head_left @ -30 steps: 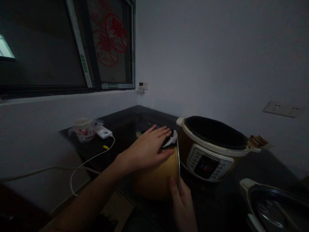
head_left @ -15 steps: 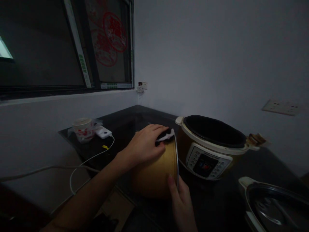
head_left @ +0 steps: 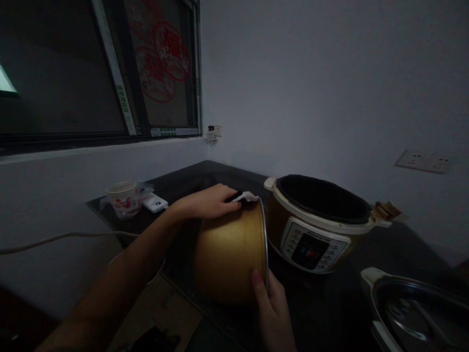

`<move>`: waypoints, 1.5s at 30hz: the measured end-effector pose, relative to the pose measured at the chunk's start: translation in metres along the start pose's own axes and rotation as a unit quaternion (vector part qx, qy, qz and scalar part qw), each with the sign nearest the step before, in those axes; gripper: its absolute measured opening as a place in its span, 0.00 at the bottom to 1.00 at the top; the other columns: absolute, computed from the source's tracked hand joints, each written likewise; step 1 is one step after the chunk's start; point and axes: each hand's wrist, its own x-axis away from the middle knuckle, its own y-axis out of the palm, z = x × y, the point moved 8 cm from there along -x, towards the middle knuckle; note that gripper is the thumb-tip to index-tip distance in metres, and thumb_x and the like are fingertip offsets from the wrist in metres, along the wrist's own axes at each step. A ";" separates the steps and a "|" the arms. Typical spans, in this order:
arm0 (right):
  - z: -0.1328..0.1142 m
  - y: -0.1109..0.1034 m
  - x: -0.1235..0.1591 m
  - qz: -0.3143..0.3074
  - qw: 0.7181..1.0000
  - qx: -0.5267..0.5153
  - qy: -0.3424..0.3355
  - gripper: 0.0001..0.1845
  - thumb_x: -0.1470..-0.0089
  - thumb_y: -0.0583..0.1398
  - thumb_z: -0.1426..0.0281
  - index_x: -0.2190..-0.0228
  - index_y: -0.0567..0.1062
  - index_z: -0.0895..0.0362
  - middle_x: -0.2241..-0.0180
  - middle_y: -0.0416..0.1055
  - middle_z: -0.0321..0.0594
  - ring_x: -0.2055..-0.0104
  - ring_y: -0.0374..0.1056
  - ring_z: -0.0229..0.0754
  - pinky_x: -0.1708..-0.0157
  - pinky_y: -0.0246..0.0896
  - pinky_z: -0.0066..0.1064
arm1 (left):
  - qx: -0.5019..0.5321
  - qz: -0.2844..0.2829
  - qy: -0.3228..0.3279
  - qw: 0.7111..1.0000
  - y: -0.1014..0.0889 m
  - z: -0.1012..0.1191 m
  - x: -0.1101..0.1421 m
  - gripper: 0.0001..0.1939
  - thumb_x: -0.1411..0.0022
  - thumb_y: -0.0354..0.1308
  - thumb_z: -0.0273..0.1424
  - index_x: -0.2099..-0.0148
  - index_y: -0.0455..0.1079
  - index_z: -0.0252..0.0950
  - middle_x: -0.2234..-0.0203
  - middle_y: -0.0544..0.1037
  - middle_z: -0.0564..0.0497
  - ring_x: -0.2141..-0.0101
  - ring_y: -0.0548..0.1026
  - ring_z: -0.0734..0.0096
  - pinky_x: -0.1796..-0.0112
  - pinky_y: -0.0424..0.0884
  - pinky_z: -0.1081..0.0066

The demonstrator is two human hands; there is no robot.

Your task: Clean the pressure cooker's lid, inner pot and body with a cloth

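Note:
A golden inner pot lies tilted on its side on the dark countertop, its metal rim facing right. My right hand grips that rim low down, thumb on the golden outside and fingers inside the mouth. On the pot's upper side, close to the rim, rests a black and white cloth. My left hand is closed on the cloth and presses it to the pot. Just to the right stands the pressure cooker body, uncovered, with a dark interior and a control panel in front.
The cooker's lid lies at the lower right. At the back left are a paper cup in a plastic bag and a white device with a cable. Wall sockets sit on the right wall. A window is at the left.
My left hand and the cloth have moved a little left along the pot's upper side. The right hand keeps its hold on the rim.

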 end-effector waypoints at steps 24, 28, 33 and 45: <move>-0.075 0.012 -0.027 0.048 0.992 0.035 -0.112 0.22 0.45 0.55 0.55 0.57 0.76 0.56 0.53 0.74 0.44 0.49 0.69 0.47 0.52 0.64 0.34 | -0.096 0.163 0.063 0.980 0.038 0.064 0.062 0.26 0.36 0.49 0.29 0.36 0.57 0.36 0.37 0.61 0.47 0.38 0.59 0.66 0.39 0.56 0.57; -0.070 0.011 -0.022 0.065 0.990 0.017 -0.127 0.20 0.48 0.56 0.57 0.59 0.77 0.54 0.56 0.77 0.42 0.52 0.71 0.45 0.52 0.65 0.33 | -0.142 0.227 0.095 0.959 0.056 0.078 0.091 0.29 0.37 0.47 0.27 0.34 0.53 0.33 0.37 0.60 0.46 0.37 0.57 0.65 0.39 0.56 0.56; -0.060 0.011 -0.018 0.063 0.991 0.037 -0.113 0.22 0.47 0.55 0.56 0.56 0.77 0.54 0.53 0.75 0.42 0.48 0.69 0.45 0.49 0.64 0.33 | -0.140 0.253 0.094 0.953 0.064 0.073 0.099 0.31 0.38 0.46 0.28 0.33 0.49 0.34 0.36 0.58 0.48 0.36 0.55 0.65 0.39 0.54 0.56; -0.032 0.007 -0.003 0.049 0.995 0.054 -0.063 0.29 0.44 0.55 0.49 0.51 0.74 0.56 0.52 0.74 0.42 0.45 0.66 0.48 0.52 0.64 0.30 | 0.078 0.047 0.019 0.996 0.026 0.020 0.014 0.21 0.34 0.45 0.35 0.40 0.63 0.43 0.41 0.69 0.52 0.42 0.65 0.63 0.43 0.59 0.59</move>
